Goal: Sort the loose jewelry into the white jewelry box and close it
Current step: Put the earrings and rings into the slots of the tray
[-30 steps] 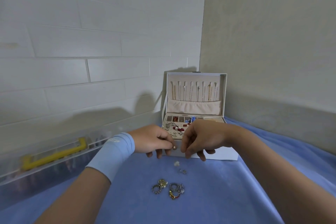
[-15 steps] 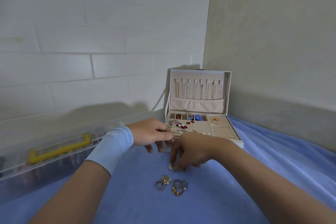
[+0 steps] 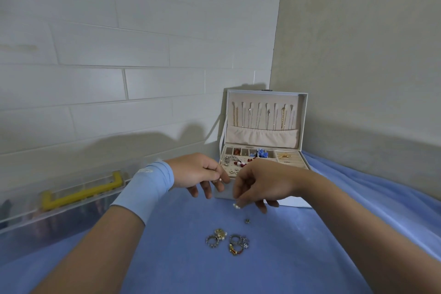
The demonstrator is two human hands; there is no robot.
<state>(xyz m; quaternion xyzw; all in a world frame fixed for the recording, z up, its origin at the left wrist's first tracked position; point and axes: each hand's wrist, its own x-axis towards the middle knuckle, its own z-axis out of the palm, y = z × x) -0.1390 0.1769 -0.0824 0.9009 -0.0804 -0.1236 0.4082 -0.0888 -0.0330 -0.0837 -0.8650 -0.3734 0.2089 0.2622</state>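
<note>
The white jewelry box (image 3: 303, 124) stands open in the corner, chains hanging inside its lid and small pieces in its tray. My left hand (image 3: 198, 174) hovers at the box's front left corner and pinches a small pearl earring (image 3: 220, 180). My right hand (image 3: 260, 184) is in front of the box, just above the cloth, and pinches another pearl earring (image 3: 236, 206) at its fingertips. One small stud (image 3: 247, 221) lies on the blue cloth below it. Nearer to me, several rings (image 3: 226, 241) lie in a loose cluster.
A blue cloth (image 3: 334, 234) covers the surface. A clear plastic case with a yellow handle (image 3: 81, 192) lies along the tiled wall at the left. A plain wall rises right behind the box.
My right hand has lifted off the cloth with a pearl earring pinched in its fingers, leaving one stud behind. My left hand has stayed at the box front with its earring.
</note>
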